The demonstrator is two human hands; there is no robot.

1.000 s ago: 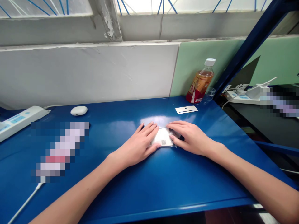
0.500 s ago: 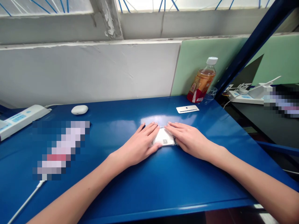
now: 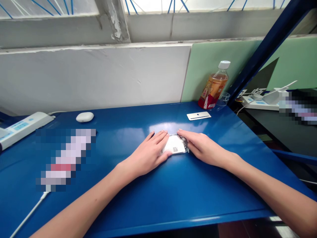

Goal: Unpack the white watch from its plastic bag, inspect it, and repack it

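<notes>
A small clear plastic packet [image 3: 175, 145] with a white card and a printed code inside lies flat on the blue table [image 3: 153, 201]. My left hand [image 3: 148, 153] rests palm down on the packet's left edge, fingers stretched out flat. My right hand [image 3: 201, 147] lies flat at its right edge, fingers extended along the far side. Both hands press on the packet; neither grips it.
A white card [image 3: 198, 115] and a bottle of amber drink [image 3: 214, 86] stand at the far right. A white earbud case [image 3: 84, 116] and a white power strip [image 3: 21, 125] sit at the far left. A blue frame post [image 3: 262, 49] rises on the right.
My right hand has slid a little to the right, uncovering more of the packet. My left hand has barely moved.
</notes>
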